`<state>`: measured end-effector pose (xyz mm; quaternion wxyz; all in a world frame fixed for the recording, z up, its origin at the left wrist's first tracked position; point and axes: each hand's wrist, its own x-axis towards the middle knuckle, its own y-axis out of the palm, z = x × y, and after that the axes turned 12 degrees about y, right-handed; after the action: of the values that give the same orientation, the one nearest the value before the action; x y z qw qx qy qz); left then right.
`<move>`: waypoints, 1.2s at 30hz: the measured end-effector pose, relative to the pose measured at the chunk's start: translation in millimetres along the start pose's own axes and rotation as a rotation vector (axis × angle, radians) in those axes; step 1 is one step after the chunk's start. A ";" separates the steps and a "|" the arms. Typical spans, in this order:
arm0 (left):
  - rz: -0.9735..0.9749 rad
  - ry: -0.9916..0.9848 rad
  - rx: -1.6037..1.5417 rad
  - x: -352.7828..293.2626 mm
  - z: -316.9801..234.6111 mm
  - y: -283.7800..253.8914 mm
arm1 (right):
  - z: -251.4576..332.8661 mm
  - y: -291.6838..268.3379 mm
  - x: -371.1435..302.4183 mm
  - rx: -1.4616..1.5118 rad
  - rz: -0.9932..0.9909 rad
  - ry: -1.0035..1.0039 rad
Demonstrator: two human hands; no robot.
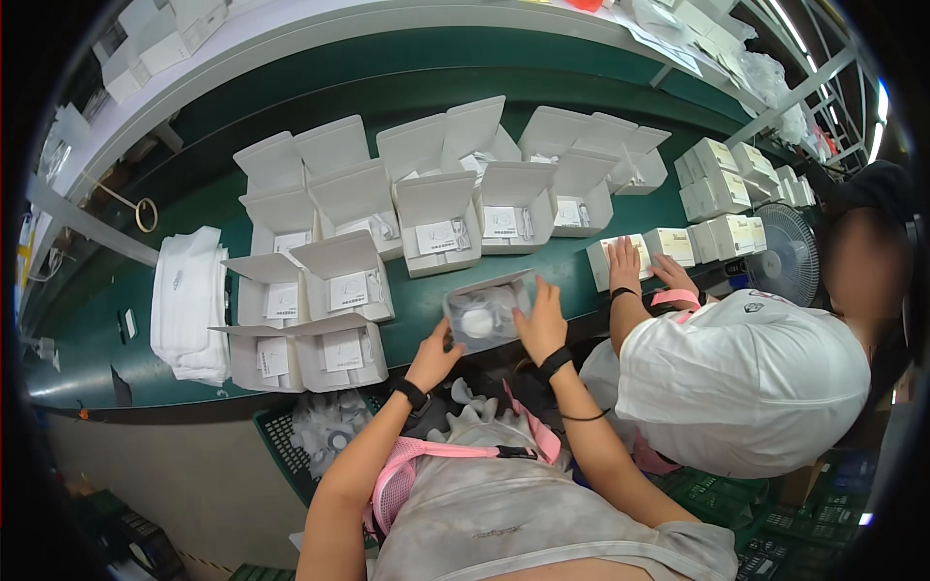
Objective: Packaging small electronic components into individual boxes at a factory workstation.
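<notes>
An open box (492,278) with grey inner walls lies at the bench's near edge, in front of me. In it, or over it, is a white round item (477,322) in clear plastic; its kind I cannot make out. My left hand (433,360) grips the near left side, fingers curled at the edge. On the right side my right hand (542,324) holds the box between thumb and fingers. Just beyond stands an open white box (438,210) with a printed leaflet (442,236) and a white cable inside.
Several more open white boxes (346,261) stand in rows behind and to the left. White folded bags (189,305) are stacked at far left. At right a co-worker's hands (627,263) rest on closed boxes, near a fan (783,254). A green crate (281,441) with plastic-wrapped parts sits below the bench.
</notes>
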<state>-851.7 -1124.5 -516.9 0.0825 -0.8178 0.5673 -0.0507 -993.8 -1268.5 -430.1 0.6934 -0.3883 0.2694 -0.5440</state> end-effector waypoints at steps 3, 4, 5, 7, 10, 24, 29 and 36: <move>0.214 -0.029 -0.226 9.9 4.9 19.5 | -69.0 8.8 26.6 -0.226 0.060 0.021; 0.228 -0.008 -0.214 9.4 -7.6 21.4 | -81.4 5.1 33.3 -0.223 0.034 0.107; 0.200 -0.027 -0.214 6.1 -14.3 13.4 | -91.5 2.3 38.5 -0.134 0.016 0.102; 0.512 -0.005 -0.167 -1.3 -23.0 -5.3 | -97.7 -2.6 41.6 -0.159 -0.004 0.123; 0.608 -0.017 -0.126 -28.0 -31.1 -31.8 | -145.4 -2.0 54.6 -0.222 -0.062 0.073; -0.861 -1.034 -0.360 -339.5 215.5 -26.2 | 52.1 73.7 -130.8 0.090 1.204 -0.372; -1.001 -1.184 0.330 -407.4 353.9 6.6 | 34.5 113.9 -165.1 -0.232 1.471 -0.321; -1.142 -0.825 -0.459 -373.2 527.0 0.8 | 11.3 150.8 -186.2 -0.491 1.608 -0.242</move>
<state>-890.5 -734.6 -1030.1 0.0768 -0.9349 -0.0269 0.3454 -951.6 -1070.2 -558.3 0.7892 -0.2734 0.4979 0.2336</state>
